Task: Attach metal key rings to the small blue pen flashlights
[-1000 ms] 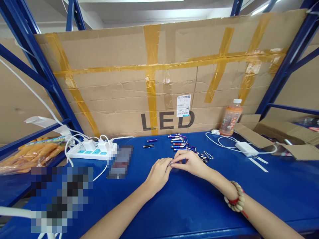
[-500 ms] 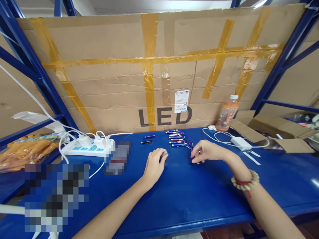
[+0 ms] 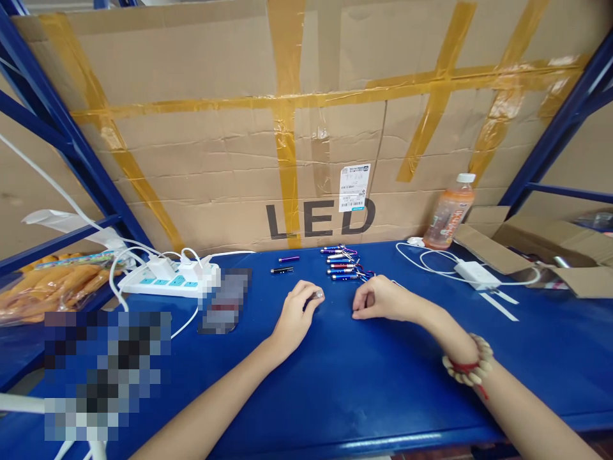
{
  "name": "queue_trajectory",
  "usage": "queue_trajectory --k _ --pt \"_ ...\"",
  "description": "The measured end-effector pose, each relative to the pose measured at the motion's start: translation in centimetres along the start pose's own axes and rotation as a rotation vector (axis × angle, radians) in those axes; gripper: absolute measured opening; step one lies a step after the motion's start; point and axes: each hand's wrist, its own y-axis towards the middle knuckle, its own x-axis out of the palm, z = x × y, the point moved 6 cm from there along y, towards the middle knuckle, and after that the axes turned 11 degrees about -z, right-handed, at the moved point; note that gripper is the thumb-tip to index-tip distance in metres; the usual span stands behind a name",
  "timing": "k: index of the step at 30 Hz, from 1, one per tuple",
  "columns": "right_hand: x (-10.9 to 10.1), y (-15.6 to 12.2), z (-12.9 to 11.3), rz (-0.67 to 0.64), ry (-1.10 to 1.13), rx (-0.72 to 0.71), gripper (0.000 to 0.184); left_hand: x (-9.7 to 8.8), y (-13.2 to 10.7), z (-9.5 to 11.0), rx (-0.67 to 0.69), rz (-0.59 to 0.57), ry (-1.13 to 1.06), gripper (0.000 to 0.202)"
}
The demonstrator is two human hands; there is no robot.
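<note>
Left hand (image 3: 294, 314) is gripping one part (image 3: 319, 294); right hand (image 3: 384, 299) is pinching, contents unclear; two pens (image 3: 281, 271) are lying beyond.

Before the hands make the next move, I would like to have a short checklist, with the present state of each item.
1. Left hand holds small shiny piece: ok.
2. Right hand holds a part: cannot tell, too small and partly hidden.
3. Hands apart from each other: ok.
4. Black pen-shaped piece apart from both hands: ok.
5. Bottle capped: ok.
</note>
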Motion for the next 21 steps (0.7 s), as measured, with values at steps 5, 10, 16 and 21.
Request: queue_trajectory --k 5,10,16,21 --pt "1.5 1.7 -2.0 -0.024 -0.059 -0.151 0.013 0.0 -0.3 0.7 0.079 0.017 0.024 0.013" --pt "1.0 2.2 -2.2 0.075 -0.242 -0.228 0.008 -0.1 -0.5 1.2 0.093 0.002 0.052 0.013" --pt "1.4 2.0 -0.2 0.190 -0.042 -0.218 0.013 0.9 -0.6 1.3 0.049 -0.153 0.159 0.014" --pt "1.6 1.4 -0.5 0.262 0.006 -0.209 0.019 0.9 -0.4 1.0 0.037 -0.159 0.225 0.014"
